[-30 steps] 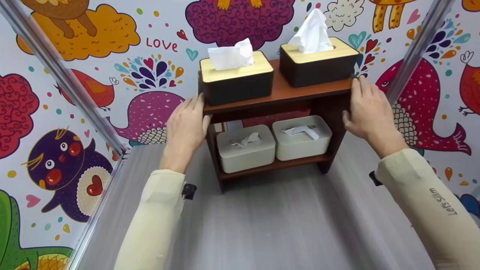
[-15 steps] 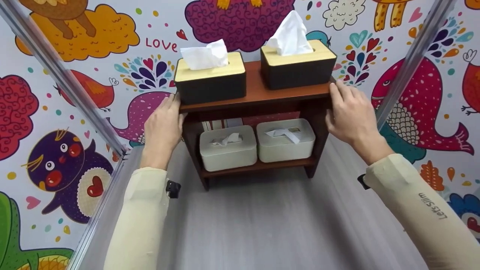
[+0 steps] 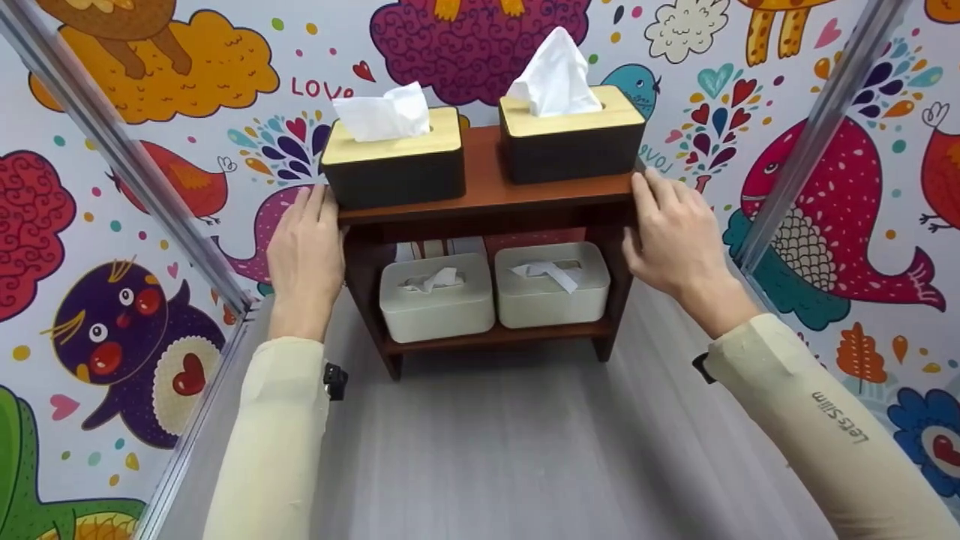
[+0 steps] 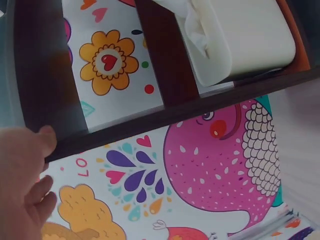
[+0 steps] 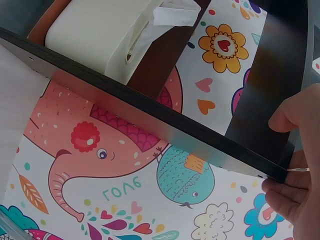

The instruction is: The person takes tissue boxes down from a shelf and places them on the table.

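A small brown wooden shelf [image 3: 484, 169] stands upright on the grey bench [image 3: 495, 450], in front of a brightly printed wall [image 3: 330, 30], and the person has hold of it at both ends. The left hand [image 3: 306, 262] grips the upper left corner, thumb on the inner side of the end panel and fingers outside it. The right hand [image 3: 679, 240] pinches the upper right corner the same way, its thumb inside and its fingers behind the edge. On top sit two black tissue boxes with pale wooden lids: the left black box [image 3: 397, 180], just beside the left fingertips, with a crumpled tissue [image 3: 386, 114] flopping out, and the right black box [image 3: 574, 157], whose tissue [image 3: 555, 75] rises in a peak. A strip of bare board shows between them. Below, two cream boxes sit close side by side, the left cream box [image 3: 439, 319] and the right cream box [image 3: 553, 301], each with a bit of tissue showing. Pale sleeves, the left sleeve [image 3: 262, 442] and the lettered right sleeve [image 3: 802, 420], cover the forearms.
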The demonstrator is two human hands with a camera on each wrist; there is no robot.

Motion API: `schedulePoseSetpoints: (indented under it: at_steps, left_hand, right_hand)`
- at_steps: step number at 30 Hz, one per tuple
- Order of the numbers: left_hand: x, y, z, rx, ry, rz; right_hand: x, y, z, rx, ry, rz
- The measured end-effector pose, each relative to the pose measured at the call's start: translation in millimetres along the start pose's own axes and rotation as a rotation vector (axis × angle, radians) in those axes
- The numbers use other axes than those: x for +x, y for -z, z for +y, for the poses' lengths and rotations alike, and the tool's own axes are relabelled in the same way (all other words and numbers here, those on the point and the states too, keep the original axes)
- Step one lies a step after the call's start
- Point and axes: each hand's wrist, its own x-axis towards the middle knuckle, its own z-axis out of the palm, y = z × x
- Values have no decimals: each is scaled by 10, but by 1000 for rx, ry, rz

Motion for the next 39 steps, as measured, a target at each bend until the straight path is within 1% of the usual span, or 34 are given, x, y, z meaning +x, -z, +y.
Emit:
schedulePoseSetpoints:
  at_steps: [3, 5, 9, 12, 15, 18, 22, 24, 25, 26, 28, 32, 34, 35, 36, 39]
  left_hand:
    - [-9, -8, 2, 25, -4, 14]
    - [-19, -2, -4, 38, 5, 8]
    - [-51, 20, -12, 81, 13, -36]
    - [-70, 38, 3, 124, 10, -68]
    - [-67, 45, 36, 159, 14, -93]
    - [-58, 37, 60, 169, 28, -111]
    - [-66, 24, 65, 176, 45, -131]
    - [-74, 20, 63, 184, 49, -139]
    - [-79, 19, 62, 187, 49, -138]
    - [-83, 20, 62, 187, 51, -135]
    - [-87, 20, 65, 189, 55, -127]
    - [-88, 9, 99, 181, 62, -115]
    - [-89, -3, 121, 179, 65, -117]
    - [-89, -9, 129, 176, 66, -118]
    - [-90, -11, 132, 174, 69, -117]
    - [-88, -17, 131, 167, 72, -111]
  right_hand:
    - [15, -2, -11, 4, -2, -14]
    - [29, -4, -18, 9, 0, -28]
    - [59, 21, -30, 16, -1, -62]
    - [99, 99, -20, 30, -16, -115]
    - [178, 229, 8, 59, -61, -187]
    - [306, 369, 35, 61, -132, -245]
    - [500, 472, 48, 52, -245, -240]
    - [589, 493, 56, 84, -287, -225]
    - [631, 501, 61, 97, -295, -219]
    - [672, 506, 67, 112, -294, -219]
    - [762, 507, 74, 135, -259, -238]
    - [951, 485, 56, 183, -137, -350]
    - [1028, 469, 39, 214, -99, -416]
    - [1058, 462, 29, 227, -93, -446]
    - [1082, 455, 20, 237, -91, -458]
    - [1119, 436, -5, 228, -89, -470]
